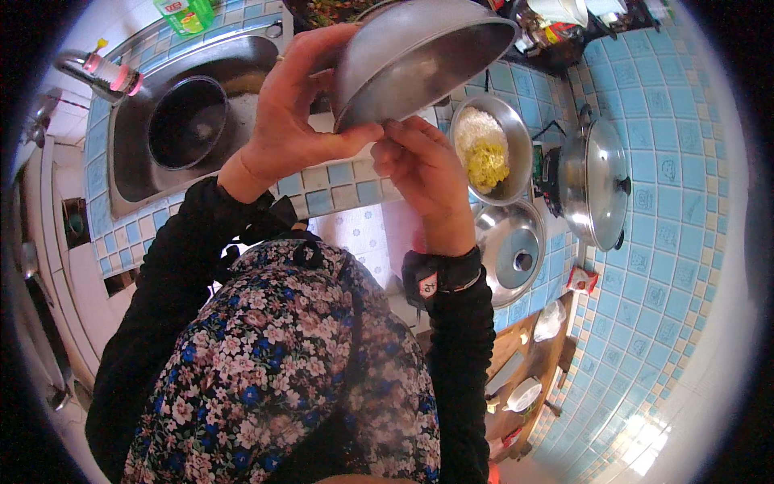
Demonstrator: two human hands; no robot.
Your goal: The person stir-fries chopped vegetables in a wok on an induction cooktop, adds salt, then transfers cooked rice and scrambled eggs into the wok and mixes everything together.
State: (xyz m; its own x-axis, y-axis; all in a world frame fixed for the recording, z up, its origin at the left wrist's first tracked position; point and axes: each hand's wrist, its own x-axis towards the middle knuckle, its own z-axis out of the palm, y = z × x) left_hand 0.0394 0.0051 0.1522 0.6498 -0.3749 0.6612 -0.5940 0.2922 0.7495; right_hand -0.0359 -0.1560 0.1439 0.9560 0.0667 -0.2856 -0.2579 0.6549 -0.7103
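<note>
My left hand [296,115] grips a metal bowl [423,66] by its side and near rim, with the thumb along the lower edge. The bowl is raised over the counter and tilted so that its inside shows, with a pale smear or reflection there. My right hand [423,160] is curled just below the rim, its fingertips meeting my left thumb. Whether those fingertips pinch the rim or something small is hidden. Right of my right hand stands a steel basin [521,145] holding white grains, probably rice, and a yellow, egg-like food [487,164].
A dark pot [188,124] sits in the sink [130,175] at left, beneath a faucet [112,75]. Behind the bowl is a pan of food [320,13]. At right are a lidded pan [595,181], a glass-and-steel lid [511,260] and a wooden board with a cleaver [507,370].
</note>
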